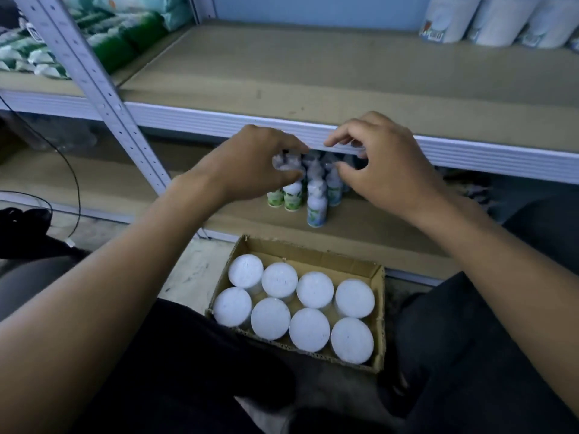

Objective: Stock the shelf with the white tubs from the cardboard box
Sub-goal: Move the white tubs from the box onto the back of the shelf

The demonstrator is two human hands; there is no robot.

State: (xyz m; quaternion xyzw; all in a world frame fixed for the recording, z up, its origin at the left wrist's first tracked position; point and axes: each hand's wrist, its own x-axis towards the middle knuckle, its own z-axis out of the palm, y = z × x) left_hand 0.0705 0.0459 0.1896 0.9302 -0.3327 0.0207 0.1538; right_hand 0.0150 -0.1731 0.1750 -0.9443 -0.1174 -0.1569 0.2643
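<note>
Step in hand, by judgement: clearing room on lower shelf (360,233) before any tub goes in. No tub lifted yet.

Left hand (250,164) over cluster of small bottles (316,195) on lower shelf; thumb and fingers curled round bottle tops at left of cluster, grip pinching at least one. Right hand (382,170) at right side of cluster, fingers bent and spread, tips near or touching bottle caps; cannot tell whether anything is held. Blur on both hands.

Box (377,308) on floor between knees, just in front of shelf edge, flaps open. Holds eight tubs (315,289), upright, white lids up, two rows of four, packed touching. Full as far as visible.

Upper shelf (313,67): bare board in middle; white rolls (501,20) at back right; green-and-white packs (103,36) in bay to left.

Next move, judged: push bottles together toward back or side, then let go, reach down to box and take a tub by its lid and wall. Tight packing leaves little finger room; first tub likely hardest to draw out.
</note>
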